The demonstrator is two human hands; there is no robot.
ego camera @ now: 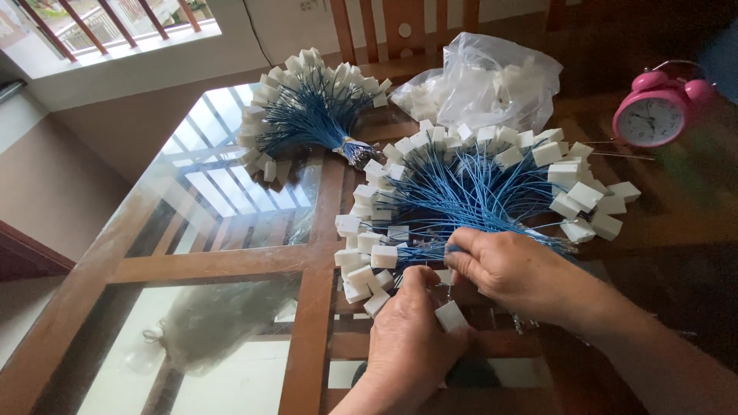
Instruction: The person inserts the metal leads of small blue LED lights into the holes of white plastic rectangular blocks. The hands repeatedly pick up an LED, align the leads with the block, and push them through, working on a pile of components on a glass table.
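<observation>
A person's left hand (411,338) pinches one white plastic block (451,316) while the right hand (511,273) closes on blue cords (469,192) of the near fanned bundle, table centre. Two bundles, one plastic bag (484,81), one pink alarm clock (657,111).

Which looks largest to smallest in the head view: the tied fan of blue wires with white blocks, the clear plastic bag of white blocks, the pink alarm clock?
1. Clear plastic bag of white blocks and tied fan of blue wires with white blocks: look alike, unranked.
2. Pink alarm clock, clearly smallest.
</observation>
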